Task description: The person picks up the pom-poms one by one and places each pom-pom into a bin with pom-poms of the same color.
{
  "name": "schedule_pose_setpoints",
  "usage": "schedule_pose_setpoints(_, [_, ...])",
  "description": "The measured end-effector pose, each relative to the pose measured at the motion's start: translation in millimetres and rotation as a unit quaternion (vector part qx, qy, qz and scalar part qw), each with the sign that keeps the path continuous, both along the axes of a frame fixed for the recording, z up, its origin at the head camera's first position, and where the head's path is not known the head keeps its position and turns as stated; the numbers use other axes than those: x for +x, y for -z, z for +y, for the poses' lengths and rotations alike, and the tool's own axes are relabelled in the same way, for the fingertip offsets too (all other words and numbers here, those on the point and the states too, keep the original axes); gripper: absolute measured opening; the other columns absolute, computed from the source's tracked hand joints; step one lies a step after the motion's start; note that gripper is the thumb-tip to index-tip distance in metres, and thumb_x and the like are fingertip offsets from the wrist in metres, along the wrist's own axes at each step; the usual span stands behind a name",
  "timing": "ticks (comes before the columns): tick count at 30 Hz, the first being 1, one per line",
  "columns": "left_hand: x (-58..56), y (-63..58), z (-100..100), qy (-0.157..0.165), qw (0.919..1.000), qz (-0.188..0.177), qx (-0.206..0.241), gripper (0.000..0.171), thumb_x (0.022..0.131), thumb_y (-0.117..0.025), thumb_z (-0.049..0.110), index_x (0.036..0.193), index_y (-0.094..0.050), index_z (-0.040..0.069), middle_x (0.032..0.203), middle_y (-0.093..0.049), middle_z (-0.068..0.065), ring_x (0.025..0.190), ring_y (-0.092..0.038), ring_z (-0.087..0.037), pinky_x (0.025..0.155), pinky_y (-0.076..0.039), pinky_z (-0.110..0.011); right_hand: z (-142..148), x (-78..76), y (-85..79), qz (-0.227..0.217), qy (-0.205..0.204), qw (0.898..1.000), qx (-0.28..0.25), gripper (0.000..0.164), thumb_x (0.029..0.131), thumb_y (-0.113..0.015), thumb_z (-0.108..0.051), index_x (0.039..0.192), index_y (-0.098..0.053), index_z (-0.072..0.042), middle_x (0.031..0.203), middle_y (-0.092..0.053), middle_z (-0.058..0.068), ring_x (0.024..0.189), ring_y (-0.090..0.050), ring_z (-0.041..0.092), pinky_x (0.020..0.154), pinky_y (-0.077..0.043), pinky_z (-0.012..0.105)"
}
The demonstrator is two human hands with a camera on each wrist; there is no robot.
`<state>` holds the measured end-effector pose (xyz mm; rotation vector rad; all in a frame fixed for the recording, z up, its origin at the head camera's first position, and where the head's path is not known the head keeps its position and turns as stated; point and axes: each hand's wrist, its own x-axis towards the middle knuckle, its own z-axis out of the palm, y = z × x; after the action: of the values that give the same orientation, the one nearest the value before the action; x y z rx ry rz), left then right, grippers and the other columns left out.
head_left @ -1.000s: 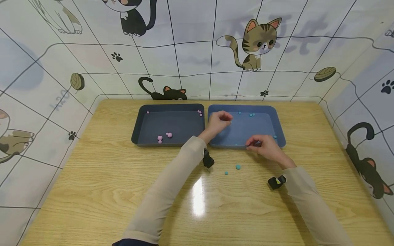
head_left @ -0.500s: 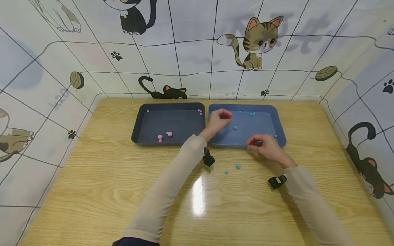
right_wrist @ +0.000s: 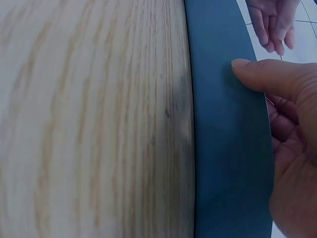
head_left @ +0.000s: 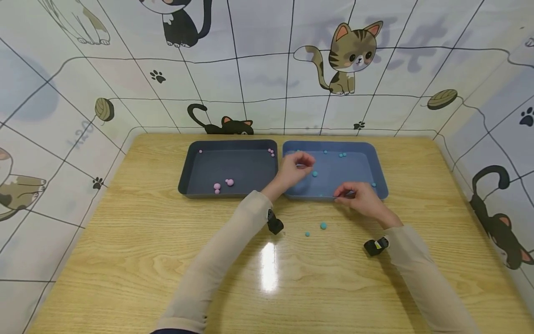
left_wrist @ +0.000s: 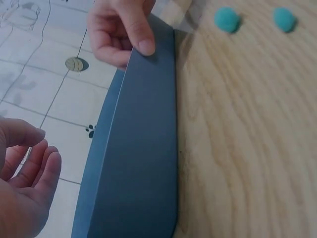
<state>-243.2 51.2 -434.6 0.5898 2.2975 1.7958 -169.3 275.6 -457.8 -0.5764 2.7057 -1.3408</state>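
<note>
My left hand [head_left: 290,172] hovers over the left part of the blue tray [head_left: 338,167]. In the left wrist view its fingers [left_wrist: 42,173] are loosely bent, with nothing between them. A teal ball [head_left: 314,174] lies on the tray floor just beside that hand. My right hand [head_left: 359,199] grips the tray's front rim, the thumb [right_wrist: 252,74] on the outer wall and the other fingers inside. More small teal balls [head_left: 342,155] sit toward the tray's back, and another teal ball [head_left: 373,184] is near its right wall.
On the table [head_left: 167,260], in front of the blue tray, lie a larger teal ball [head_left: 323,226] and a smaller teal ball [head_left: 307,234]. A dark grey tray [head_left: 246,167] stands alongside on the left, holding several pink balls [head_left: 230,182]. A cat-patterned wall covering [head_left: 267,79] rises behind.
A teal ball has come into view on the blue tray's floor below my left hand. That hand has since drawn slightly left and toward me. The right hand has stayed on the rim.
</note>
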Motion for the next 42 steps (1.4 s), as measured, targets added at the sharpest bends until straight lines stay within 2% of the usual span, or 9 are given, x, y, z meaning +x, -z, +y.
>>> schedule_pose_setpoints(10, [20.5, 1.0, -7, 0.040, 0.9985, 0.010, 0.036, 0.014, 0.087, -0.059, -0.007, 0.100, -0.061, -0.010, 0.101, -0.061, -0.023, 0.096, -0.060, -0.027, 0.081, -0.050, -0.021, 0, 0.0, 0.9, 0.001, -0.002, 1.000, 0.001, 0.007, 0.082, -0.069, 0.001, 0.084, -0.068, -0.005, 0.083, -0.066, 0.005, 0.075, -0.059, 0.009, 0.065, -0.052, 0.023])
schedule_pose_setpoints(16, [32.9, 4.5, -6, 0.053, 0.9972, 0.025, 0.046, 0.011, 0.086, -0.060, -0.008, 0.096, -0.062, -0.009, 0.098, -0.062, -0.021, 0.094, -0.062, -0.026, 0.081, -0.050, -0.021, -1, 1.0, 1.7, 0.004, 0.005, 1.000, 0.005, 0.007, 0.082, -0.069, 0.001, 0.084, -0.068, -0.005, 0.082, -0.066, 0.008, 0.075, -0.059, 0.009, 0.065, -0.052, 0.022])
schedule_pose_setpoints(19, [41.1, 7.4, -7, 0.068, 0.9958, 0.032, 0.053, 0.011, 0.084, -0.061, -0.010, 0.096, -0.062, -0.010, 0.097, -0.062, -0.022, 0.093, -0.062, -0.028, 0.080, -0.050, -0.022, -4, 4.1, -3.7, 0.008, 0.008, 1.000, 0.010, 0.007, 0.081, -0.069, 0.004, 0.084, -0.068, -0.003, 0.082, -0.066, 0.009, 0.075, -0.060, 0.012, 0.065, -0.052, 0.022])
schedule_pose_setpoints(24, [53.8, 12.2, -10, 0.090, 0.9933, 0.043, 0.059, 0.011, 0.082, -0.061, -0.013, 0.093, -0.062, -0.011, 0.094, -0.063, -0.024, 0.091, -0.063, -0.030, 0.079, -0.051, -0.022, -15, 12.6, -24.1, 0.014, 0.007, 1.000, 0.015, 0.006, 0.081, -0.066, 0.009, 0.083, -0.066, 0.004, 0.081, -0.065, 0.015, 0.074, -0.060, 0.020, 0.063, -0.052, 0.024])
schedule_pose_setpoints(26, [58.3, 13.5, -11, 0.096, 0.9925, 0.044, 0.061, 0.011, 0.082, -0.061, -0.013, 0.093, -0.062, -0.011, 0.093, -0.063, -0.023, 0.090, -0.063, -0.030, 0.079, -0.051, -0.023, -16, 13.5, -27.6, 0.016, 0.005, 1.000, 0.016, 0.005, 0.080, -0.066, 0.010, 0.083, -0.066, 0.005, 0.080, -0.065, 0.016, 0.073, -0.060, 0.020, 0.063, -0.052, 0.024])
schedule_pose_setpoints(34, [76.5, 20.1, -16, 0.130, 0.9904, 0.030, 0.037, 0.013, 0.082, -0.060, -0.014, 0.094, -0.062, -0.011, 0.095, -0.063, -0.024, 0.090, -0.063, -0.029, 0.078, -0.051, -0.021, -3, 1.7, -1.4, 0.008, 0.009, 1.000, 0.010, 0.006, 0.081, -0.070, 0.002, 0.084, -0.069, -0.004, 0.083, -0.066, 0.007, 0.075, -0.059, 0.010, 0.064, -0.051, 0.021])
schedule_pose_setpoints(42, [90.3, 30.5, -23, 0.160, 0.9870, 0.007, -0.011, 0.015, 0.080, -0.063, -0.013, 0.093, -0.064, -0.006, 0.094, -0.065, -0.017, 0.088, -0.061, -0.016, 0.078, -0.050, -0.019, 0, 0.4, 1.3, 0.000, 0.004, 1.000, 0.006, 0.006, 0.082, -0.069, 0.001, 0.085, -0.068, -0.004, 0.082, -0.066, 0.005, 0.075, -0.059, 0.007, 0.065, -0.052, 0.023])
